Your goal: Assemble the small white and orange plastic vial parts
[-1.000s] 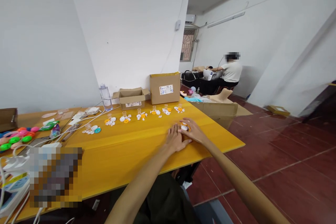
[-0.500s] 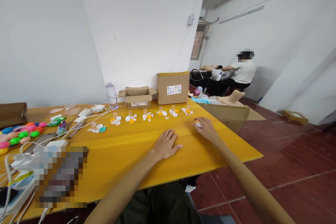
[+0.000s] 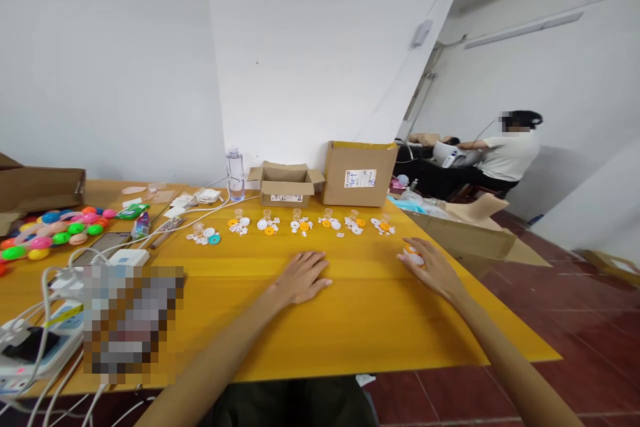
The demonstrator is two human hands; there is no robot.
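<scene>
On the yellow tabletop [image 3: 350, 320], my left hand [image 3: 304, 276] lies palm down with its fingers spread, holding nothing. Near the table's right edge, my right hand [image 3: 434, 270] is curled around a small round orange-and-white plastic piece [image 3: 414, 256], partly hidden by the fingers. Beyond both hands runs a row of small heaps of white and orange plastic discs [image 3: 327, 223] with tiny white pieces; small clear cups [image 3: 297, 213] stand by several of them. The leftmost heap includes a teal disc [image 3: 214, 239].
Behind the heaps stand an open cardboard box [image 3: 285, 190], a closed carton [image 3: 357, 177] and a clear bottle [image 3: 235, 177]. At left are power strips [image 3: 65, 323] with cables and colourful balls [image 3: 60, 233]. A co-worker [image 3: 513, 153] sits at the far right.
The view has turned left, so the table things appear further right. My right hand has come slightly nearer with the orange-and-white piece; my left hand has slid left across the tabletop.
</scene>
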